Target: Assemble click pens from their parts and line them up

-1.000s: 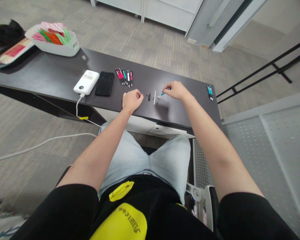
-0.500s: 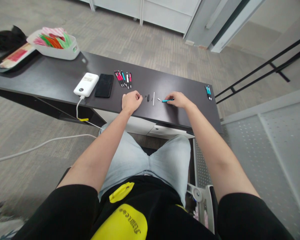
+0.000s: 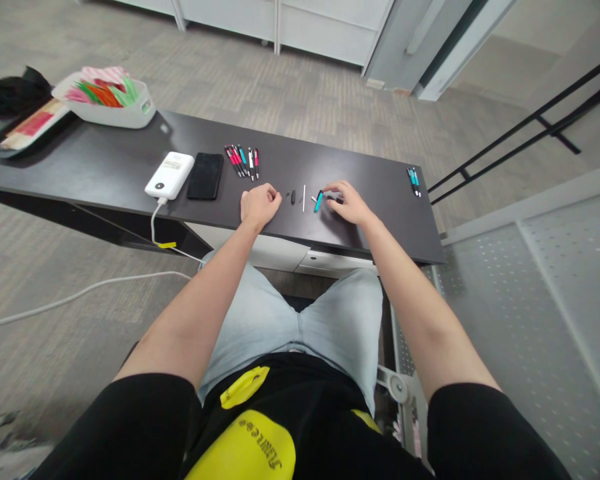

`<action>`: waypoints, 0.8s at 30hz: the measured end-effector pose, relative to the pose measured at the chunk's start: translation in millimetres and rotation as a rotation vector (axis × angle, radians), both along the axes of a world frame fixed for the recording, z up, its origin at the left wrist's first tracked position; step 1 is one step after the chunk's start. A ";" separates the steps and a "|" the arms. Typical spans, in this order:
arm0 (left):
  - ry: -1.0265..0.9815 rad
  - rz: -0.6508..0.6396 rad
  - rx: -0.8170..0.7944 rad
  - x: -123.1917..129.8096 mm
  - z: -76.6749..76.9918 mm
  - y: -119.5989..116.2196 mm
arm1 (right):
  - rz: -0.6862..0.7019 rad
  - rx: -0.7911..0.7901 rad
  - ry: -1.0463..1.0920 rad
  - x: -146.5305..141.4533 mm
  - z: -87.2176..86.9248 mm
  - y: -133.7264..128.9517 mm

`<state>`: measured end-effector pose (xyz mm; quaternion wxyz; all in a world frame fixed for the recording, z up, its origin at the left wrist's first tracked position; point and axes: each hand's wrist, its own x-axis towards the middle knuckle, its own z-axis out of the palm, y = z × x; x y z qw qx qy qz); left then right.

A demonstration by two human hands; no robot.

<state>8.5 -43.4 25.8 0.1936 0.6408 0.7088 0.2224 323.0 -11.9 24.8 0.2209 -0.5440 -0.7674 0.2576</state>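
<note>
My left hand (image 3: 260, 205) rests on the dark tabletop with its fingers curled inward; whatever they hold, if anything, is hidden. To its right lie small pen parts: a short black grip (image 3: 293, 197), a thin white refill (image 3: 304, 199) and a small silvery tip (image 3: 314, 199), partly beside the barrel. A teal pen barrel (image 3: 319, 202) lies slanted just right of the refill. My right hand (image 3: 349, 202) is over the table beside this barrel, thumb and fingers apart. Its index fingertip is at the barrel's far end; whether they touch I cannot tell.
Several pink, teal and white pens (image 3: 243, 162) lie behind my left hand. Left of them are a black phone (image 3: 205, 177) and a white power bank (image 3: 170, 175) with a cable. A white basket (image 3: 125, 117) stands far left. Teal pens (image 3: 414, 181) lie near the right edge.
My right hand has loosened from the teal barrel and its fingers have spread. The barrel has turned from lying sideways to pointing toward me. My left hand stays curled in place.
</note>
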 end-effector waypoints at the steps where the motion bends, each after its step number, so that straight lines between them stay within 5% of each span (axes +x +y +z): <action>1: 0.001 0.002 -0.002 0.0 0.1 -0.1 | -0.030 -0.005 0.015 -0.6 -3.8 -4.0; 10: 0.004 0.000 0.002 -1.7 -2.0 0.8 | -0.094 0.029 -0.138 -19.6 -20.3 -16.7; 24: 0.023 -0.001 0.015 -3.3 -3.8 1.3 | -0.002 0.088 -0.073 2.6 -40.4 -1.2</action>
